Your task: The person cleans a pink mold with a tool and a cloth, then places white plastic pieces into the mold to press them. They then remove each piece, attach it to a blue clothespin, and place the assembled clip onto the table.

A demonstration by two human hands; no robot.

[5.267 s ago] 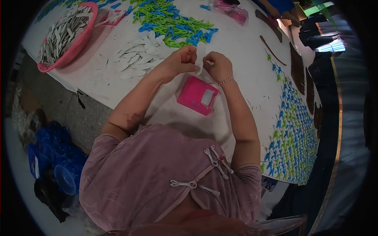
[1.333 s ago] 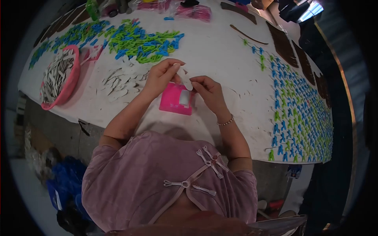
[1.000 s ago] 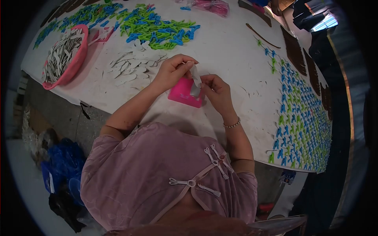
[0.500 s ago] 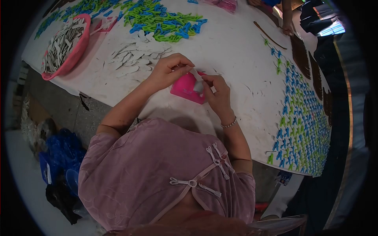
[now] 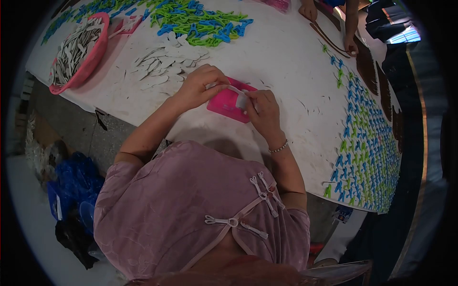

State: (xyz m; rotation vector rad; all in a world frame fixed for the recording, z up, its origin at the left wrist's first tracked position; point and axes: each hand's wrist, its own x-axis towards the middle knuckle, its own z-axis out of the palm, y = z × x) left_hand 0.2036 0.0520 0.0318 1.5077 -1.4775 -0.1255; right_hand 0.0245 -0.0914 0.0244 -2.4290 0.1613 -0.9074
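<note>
Over a pink tray (image 5: 220,106) near the table's front edge, both hands hold one thin white strip (image 5: 234,88). My left hand (image 5: 202,86) pinches its left end between thumb and fingers. At the right end, my right hand (image 5: 264,110) is closed on the strip. A small greyish-white piece (image 5: 241,101) lies against the right fingertips, above the tray; whether it is part of the strip I cannot tell. Behind my left hand a loose pile of flat white pieces (image 5: 164,61) rests on the table.
A pink basin (image 5: 98,59) of white pieces stands at the left. Green and blue clips (image 5: 195,21) are heaped at the back. Rows of clips (image 5: 365,148) cover the right side. Another person's hands (image 5: 351,46) touch dark brown strands (image 5: 365,71) at the back right.
The strip between my hands has turned from steep to flatter, and my left hand has shifted slightly left. The other person's hands have come further into view at the back right.
</note>
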